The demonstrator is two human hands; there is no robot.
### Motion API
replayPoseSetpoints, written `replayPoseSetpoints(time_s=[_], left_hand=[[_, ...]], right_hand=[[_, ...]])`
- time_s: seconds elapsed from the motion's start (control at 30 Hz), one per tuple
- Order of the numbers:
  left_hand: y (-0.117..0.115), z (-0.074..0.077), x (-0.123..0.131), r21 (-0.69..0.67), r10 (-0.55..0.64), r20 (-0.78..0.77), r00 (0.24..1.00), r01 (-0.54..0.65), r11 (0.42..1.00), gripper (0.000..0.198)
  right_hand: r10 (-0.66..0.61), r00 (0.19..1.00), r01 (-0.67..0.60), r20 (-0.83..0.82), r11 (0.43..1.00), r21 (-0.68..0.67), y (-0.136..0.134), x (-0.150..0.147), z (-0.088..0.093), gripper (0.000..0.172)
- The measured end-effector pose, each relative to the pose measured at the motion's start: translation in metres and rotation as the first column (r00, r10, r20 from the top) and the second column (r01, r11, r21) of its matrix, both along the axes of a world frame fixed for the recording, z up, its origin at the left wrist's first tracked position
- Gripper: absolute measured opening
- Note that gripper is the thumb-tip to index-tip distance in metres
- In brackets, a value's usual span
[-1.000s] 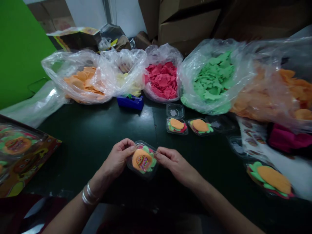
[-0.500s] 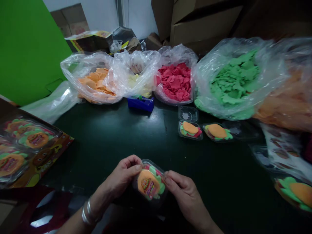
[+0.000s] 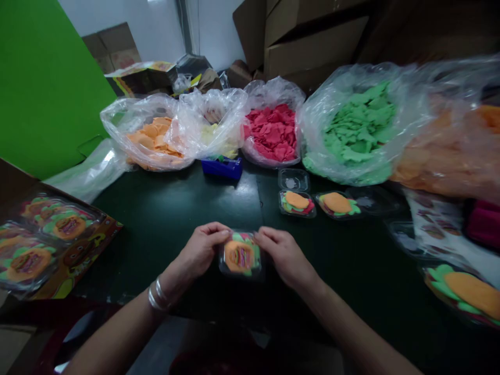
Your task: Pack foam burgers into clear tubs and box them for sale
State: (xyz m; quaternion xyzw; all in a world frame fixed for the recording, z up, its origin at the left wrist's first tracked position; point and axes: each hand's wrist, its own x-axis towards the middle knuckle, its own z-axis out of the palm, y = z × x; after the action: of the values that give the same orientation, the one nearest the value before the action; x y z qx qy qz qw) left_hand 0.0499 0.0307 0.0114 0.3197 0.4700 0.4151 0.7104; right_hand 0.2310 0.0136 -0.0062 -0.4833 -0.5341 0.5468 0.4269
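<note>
Both my hands grip one small clear plastic case [image 3: 240, 256] that holds an orange, green and red foam burger with a printed label. My left hand [image 3: 201, 250] pinches its left edge with thumb and fingers closed. My right hand [image 3: 282, 252] presses on its right edge, fingers curled. The case sits just above the dark green table [image 3: 167, 219] near its front edge. Two more filled cases [image 3: 297, 203] [image 3: 338, 204] lie further back, beside an empty clear case [image 3: 292, 180].
Open plastic bags line the back: orange pieces [image 3: 152, 138], yellow pieces [image 3: 213, 130], red pieces [image 3: 273, 133], green pieces [image 3: 357, 127], more orange [image 3: 453, 146]. A blue tape dispenser [image 3: 222, 166] stands in front. A printed box with packed cases [image 3: 42, 239] lies left. Another burger [image 3: 464, 289] lies right.
The case has tilted flatter and lower toward the table, and both hands have closed in on its edges. The view has shifted a little.
</note>
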Motion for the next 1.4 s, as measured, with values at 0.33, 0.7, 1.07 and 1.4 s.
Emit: replayPoseSetpoints(time_s=[0.33, 0.7, 1.07, 1.4], left_hand=[[0.012, -0.003, 0.001, 0.055, 0.334, 0.190, 0.923, -0.350, 0.935, 0.025], [-0.024, -0.010, 0.023, -0.051, 0.470, 0.286, 0.835, -0.477, 0.877, 0.028], [-0.053, 0.005, -0.013, 0.080, -0.078, -0.026, 0.997, 0.080, 0.994, 0.028], [-0.050, 0.016, -0.013, 0.120, -0.216, -0.114, 0.970, 0.230, 0.966, 0.015]], right_hand=[[-0.200, 0.979, 0.193, 0.040, 0.973, 0.126, -0.008, -0.019, 0.001, 0.036], [-0.430, 0.903, 0.420, 0.023, 0.891, 0.172, -0.035, -0.035, -0.007, 0.035], [-0.008, 0.979, 0.019, -0.202, 0.998, 0.053, -0.064, -0.002, -0.020, 0.034], [0.029, 0.982, -0.014, -0.184, 0.996, 0.087, -0.075, -0.001, -0.009, 0.031]])
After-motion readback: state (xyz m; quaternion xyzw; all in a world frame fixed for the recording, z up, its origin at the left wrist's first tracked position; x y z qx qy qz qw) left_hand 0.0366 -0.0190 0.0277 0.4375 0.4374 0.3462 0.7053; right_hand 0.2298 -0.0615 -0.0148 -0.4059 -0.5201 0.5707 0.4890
